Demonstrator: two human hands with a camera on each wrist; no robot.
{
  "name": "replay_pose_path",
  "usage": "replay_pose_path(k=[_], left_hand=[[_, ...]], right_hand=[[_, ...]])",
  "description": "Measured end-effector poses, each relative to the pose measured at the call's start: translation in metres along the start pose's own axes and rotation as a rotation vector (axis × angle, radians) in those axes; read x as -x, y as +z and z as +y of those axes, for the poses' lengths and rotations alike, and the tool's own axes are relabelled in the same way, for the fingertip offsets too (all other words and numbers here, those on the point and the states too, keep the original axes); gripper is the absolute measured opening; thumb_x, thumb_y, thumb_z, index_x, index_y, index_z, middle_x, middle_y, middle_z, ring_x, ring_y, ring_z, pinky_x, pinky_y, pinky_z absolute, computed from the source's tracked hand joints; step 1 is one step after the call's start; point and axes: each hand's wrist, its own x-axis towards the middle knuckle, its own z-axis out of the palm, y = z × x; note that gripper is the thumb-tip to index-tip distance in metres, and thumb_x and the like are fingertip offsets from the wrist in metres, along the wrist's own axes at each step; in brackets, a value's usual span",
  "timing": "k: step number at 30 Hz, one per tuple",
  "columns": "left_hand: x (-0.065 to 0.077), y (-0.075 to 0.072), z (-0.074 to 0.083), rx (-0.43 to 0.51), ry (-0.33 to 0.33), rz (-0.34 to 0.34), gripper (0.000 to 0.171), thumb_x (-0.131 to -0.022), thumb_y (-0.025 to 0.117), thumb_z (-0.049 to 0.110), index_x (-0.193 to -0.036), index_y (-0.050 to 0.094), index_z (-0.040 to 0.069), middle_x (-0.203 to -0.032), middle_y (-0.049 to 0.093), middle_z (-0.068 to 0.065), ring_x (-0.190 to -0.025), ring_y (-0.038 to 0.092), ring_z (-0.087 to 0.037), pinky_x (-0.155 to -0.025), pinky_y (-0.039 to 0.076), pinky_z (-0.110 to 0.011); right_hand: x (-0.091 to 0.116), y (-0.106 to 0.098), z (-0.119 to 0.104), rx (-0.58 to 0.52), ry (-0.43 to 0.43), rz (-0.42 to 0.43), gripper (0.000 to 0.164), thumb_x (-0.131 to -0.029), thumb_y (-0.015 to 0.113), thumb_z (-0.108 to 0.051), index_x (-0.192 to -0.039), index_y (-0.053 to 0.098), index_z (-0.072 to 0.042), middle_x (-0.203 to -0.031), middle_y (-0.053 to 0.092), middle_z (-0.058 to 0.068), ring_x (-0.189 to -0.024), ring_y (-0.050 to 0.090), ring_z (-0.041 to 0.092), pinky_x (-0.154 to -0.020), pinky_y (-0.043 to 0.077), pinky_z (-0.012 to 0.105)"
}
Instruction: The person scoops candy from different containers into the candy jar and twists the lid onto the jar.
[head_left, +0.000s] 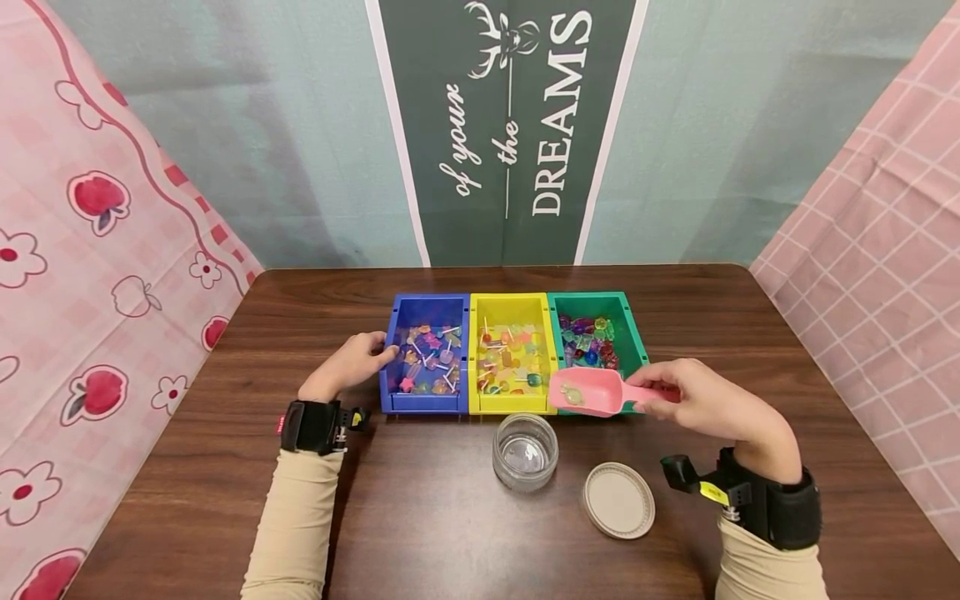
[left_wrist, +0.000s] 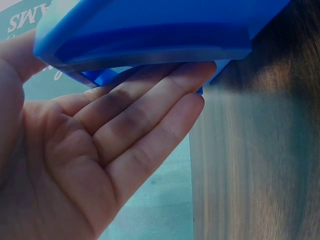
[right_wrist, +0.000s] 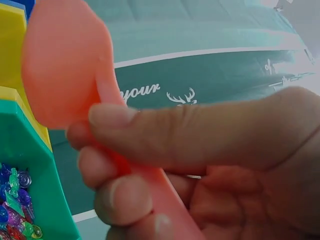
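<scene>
the right hand (head_left: pixel 701 404) pinches the pink scoop (head_left: pixel 588 392) by its handle, one candy inside, just beyond the open glass jar (head_left: pixel 525 451), so a tilt could spill it, while the left hand (head_left: pixel 352 360) rests straight-fingered against the blue bin (head_left: pixel 425 354).

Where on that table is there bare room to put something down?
Bare wood lies behind the three bins, up to the table's far edge, left of the left hand, and along the near edge between the sleeves. It is crowded around the jar, the lid and the pink scoop in the right hand.
</scene>
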Motion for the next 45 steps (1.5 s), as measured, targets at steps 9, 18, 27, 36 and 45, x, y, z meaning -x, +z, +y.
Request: replay_pose_path(k=[9, 18, 27, 36, 45], left_hand=[[0.0, 0.0, 0.0, -0.002, 0.01, 0.001, 0.027, -0.096, 0.049, 0.019, -0.102, 0.059, -0.006, -0.087, 0.063, -0.015, -0.076, 0.053, -0.021, -0.069, 0.045, -0.034], [-0.001, 0.0, 0.0, -0.003, 0.002, -0.005, 0.026, -0.096, 0.049, 0.018, -0.1, 0.059, -0.005, -0.086, 0.062, -0.014, -0.076, 0.052, -0.021, -0.069, 0.044, -0.034], [0.0, 0.0, 0.002, -0.01, -0.005, -0.006, 0.026, -0.096, 0.049, 0.018, -0.101, 0.059, -0.006, -0.086, 0.062, -0.015, -0.075, 0.052, -0.021, -0.068, 0.043, -0.033], [0.0, 0.0, 0.001, -0.008, -0.005, 0.001, 0.026, -0.096, 0.05, 0.018, -0.101, 0.059, -0.006, -0.086, 0.063, -0.016, -0.074, 0.053, -0.021, -0.067, 0.044, -0.033], [-0.002, 0.002, 0.0, 0.006, -0.013, 0.005, 0.028, -0.096, 0.049, 0.018, -0.103, 0.059, -0.007, -0.09, 0.065, -0.018, -0.076, 0.054, -0.022, -0.07, 0.046, -0.035]], right_hand=[[-0.001, 0.003, 0.001, -0.064, -0.067, -0.077, 0.015, -0.083, 0.069, -0.012, -0.097, 0.068, -0.005, -0.077, 0.061, -0.002, -0.063, 0.046, 0.002, -0.05, 0.043, 0.019], [-0.006, 0.007, -0.001, -0.028, -0.109, -0.13, 0.02, -0.082, 0.07, -0.019, -0.097, 0.068, -0.006, -0.082, 0.065, -0.001, -0.07, 0.049, 0.004, -0.054, 0.048, 0.022], [-0.01, 0.011, -0.005, -0.007, -0.079, -0.15, 0.015, -0.079, 0.071, -0.01, -0.094, 0.069, -0.007, -0.077, 0.062, -0.004, -0.065, 0.046, 0.002, -0.052, 0.043, 0.019], [-0.01, 0.011, -0.007, -0.007, -0.022, -0.159, 0.018, -0.078, 0.072, -0.013, -0.095, 0.07, -0.005, -0.077, 0.063, -0.002, -0.063, 0.046, 0.004, -0.05, 0.045, 0.021], [-0.011, 0.012, -0.009, 0.008, -0.03, -0.141, 0.022, -0.079, 0.073, -0.016, -0.096, 0.07, -0.003, -0.08, 0.066, 0.0, -0.065, 0.045, 0.004, -0.049, 0.043, 0.021]])
